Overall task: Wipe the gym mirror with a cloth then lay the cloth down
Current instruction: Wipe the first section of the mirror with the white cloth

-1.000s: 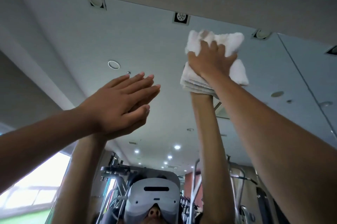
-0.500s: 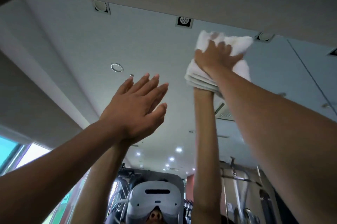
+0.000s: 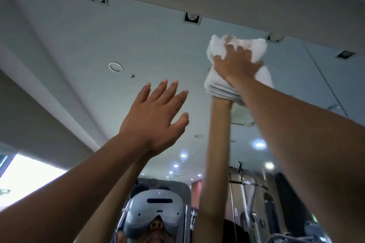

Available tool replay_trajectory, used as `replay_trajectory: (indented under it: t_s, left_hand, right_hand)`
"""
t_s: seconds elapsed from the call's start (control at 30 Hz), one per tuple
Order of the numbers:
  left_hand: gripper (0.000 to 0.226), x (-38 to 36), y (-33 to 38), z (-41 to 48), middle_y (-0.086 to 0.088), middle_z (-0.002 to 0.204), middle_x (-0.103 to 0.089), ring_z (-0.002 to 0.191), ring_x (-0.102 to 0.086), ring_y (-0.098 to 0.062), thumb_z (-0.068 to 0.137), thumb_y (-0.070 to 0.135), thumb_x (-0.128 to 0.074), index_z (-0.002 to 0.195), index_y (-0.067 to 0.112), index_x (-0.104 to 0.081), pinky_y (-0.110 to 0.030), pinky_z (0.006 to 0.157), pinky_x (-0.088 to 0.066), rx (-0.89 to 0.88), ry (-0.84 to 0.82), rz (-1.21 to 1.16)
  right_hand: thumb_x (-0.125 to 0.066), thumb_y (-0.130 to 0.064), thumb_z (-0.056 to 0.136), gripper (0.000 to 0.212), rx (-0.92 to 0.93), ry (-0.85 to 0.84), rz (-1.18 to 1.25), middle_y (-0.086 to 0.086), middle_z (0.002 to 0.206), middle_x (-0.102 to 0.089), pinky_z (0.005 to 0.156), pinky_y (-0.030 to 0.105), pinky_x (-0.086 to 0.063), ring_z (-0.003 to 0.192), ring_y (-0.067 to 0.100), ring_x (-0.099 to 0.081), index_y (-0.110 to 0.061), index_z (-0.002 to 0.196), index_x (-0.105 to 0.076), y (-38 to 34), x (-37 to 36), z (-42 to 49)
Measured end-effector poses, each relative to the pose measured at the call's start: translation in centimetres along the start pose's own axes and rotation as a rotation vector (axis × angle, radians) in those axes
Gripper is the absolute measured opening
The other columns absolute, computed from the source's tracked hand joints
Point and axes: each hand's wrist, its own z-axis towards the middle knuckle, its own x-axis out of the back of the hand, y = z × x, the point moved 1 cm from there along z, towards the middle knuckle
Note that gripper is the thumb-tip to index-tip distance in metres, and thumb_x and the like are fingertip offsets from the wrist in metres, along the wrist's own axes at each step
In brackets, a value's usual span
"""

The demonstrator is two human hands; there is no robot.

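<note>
I see a square recessed spotlight [image 3: 192, 17] overhead, a round ceiling ring [image 3: 115, 67] to its left, a bright window [image 3: 25, 179] at near left, and metal gym machine frames [image 3: 246, 183] at near right.

Both arms are raised. The left hand [image 3: 156, 118] is held flat, fingers spread; the right hand [image 3: 237, 64] is clenched on a cloth [image 3: 256, 47].

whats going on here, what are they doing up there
A person is wiping a gym mirror. The right hand grips a folded white cloth and presses it against the glass near the mirror's top edge. The left hand is raised beside it, open with fingers spread, holding nothing. The cloth has not been laid down yet.
</note>
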Motion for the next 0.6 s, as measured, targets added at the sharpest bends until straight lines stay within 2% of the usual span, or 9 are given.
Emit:
replay_trajectory:
  t_s: [0.07,0.17,0.27,0.33,0.4,0.47,0.53,0.6]
  left_hand:
    - [0.083,0.1,0.0,0.1,0.007,0.169,0.003,0.154,0.012,-0.01,0.082,0.062,0.005,0.16,0.037,-0.008,-0.038,0.124,0.01,-0.01,0.0,0.003]
    - [0.083,0.1,0.0,0.0,0.006,0.169,-0.003,0.155,0.006,-0.012,0.082,0.061,0.003,0.16,0.036,-0.014,-0.037,0.123,0.009,-0.011,0.018,-0.003]
    - [0.083,0.1,0.0,0.0,0.005,0.169,-0.007,0.155,0.003,-0.013,0.082,0.062,0.001,0.158,0.036,-0.021,-0.038,0.124,0.006,-0.007,0.028,-0.014]
    - [0.084,0.1,0.1,0.0,0.006,0.169,-0.006,0.155,0.004,-0.012,0.081,0.062,0.001,0.158,0.036,-0.021,-0.038,0.124,0.005,-0.001,0.025,-0.013]
    - [0.084,0.0,0.2,0.0,0.007,0.169,-0.006,0.155,0.005,-0.011,0.08,0.062,0.002,0.158,0.037,-0.019,-0.038,0.124,0.005,0.007,0.029,-0.013]
    - [0.084,0.0,0.3,-0.1,0.007,0.169,-0.005,0.155,0.006,-0.01,0.081,0.063,0.001,0.158,0.037,-0.017,-0.038,0.124,0.009,0.033,0.054,0.011]
    - [0.083,0.1,0.2,-0.4,0.003,0.169,-0.003,0.155,0.007,-0.013,0.083,0.062,-0.001,0.159,0.034,-0.015,-0.042,0.122,0.013,0.119,0.132,0.054]
    - [0.083,0.2,0.1,-0.4,0.0,0.169,-0.002,0.155,0.008,-0.017,0.084,0.061,-0.001,0.16,0.03,-0.015,-0.047,0.122,0.013,0.218,0.175,0.05]
  right_hand:
    - [-0.033,-0.051,0.097,0.058,0.079,0.012,-0.026,0.009,0.155,-0.034,0.115,0.061,-0.01,0.142,0.029,-0.027,-0.027,0.15,-0.033,-3.9,-0.2,-1.2]
    - [-0.033,-0.049,0.098,0.054,0.47,0.013,0.001,-0.003,0.158,-0.034,0.113,0.054,-0.016,0.144,0.02,-0.027,-0.038,0.151,-0.033,-6.0,-0.1,-3.6]
    - [-0.032,-0.05,0.09,0.059,0.76,-0.097,0.078,-0.011,0.16,-0.03,0.112,0.049,-0.016,0.147,0.012,-0.023,-0.044,0.149,-0.035,-3.1,1.4,-5.1]
    - [-0.029,-0.056,0.084,0.067,0.831,-0.154,0.076,-0.011,0.161,-0.028,0.112,0.05,-0.016,0.148,0.012,-0.021,-0.045,0.15,-0.033,0.2,2.1,-4.9]
    - [-0.024,-0.063,0.081,0.072,0.7,-0.145,0.038,-0.009,0.161,-0.029,0.113,0.057,-0.02,0.148,0.016,-0.022,-0.044,0.151,-0.03,2.9,1.7,-2.9]
    - [-0.024,-0.066,0.084,0.07,0.392,-0.077,0.031,-0.004,0.158,-0.033,0.11,0.064,-0.023,0.145,0.023,-0.028,-0.041,0.149,-0.033,2.5,0.9,-0.7]
    - [-0.029,-0.058,0.094,0.06,0.085,-0.018,0.0,0.004,0.154,-0.037,0.112,0.062,-0.018,0.142,0.026,-0.03,-0.031,0.147,-0.037,-1.0,0.0,0.1]
    - [-0.03,-0.051,0.098,0.056,0.033,0.001,-0.028,0.009,0.152,-0.037,0.115,0.059,-0.012,0.141,0.027,-0.029,-0.025,0.147,-0.038,-5.1,-0.4,-0.6]
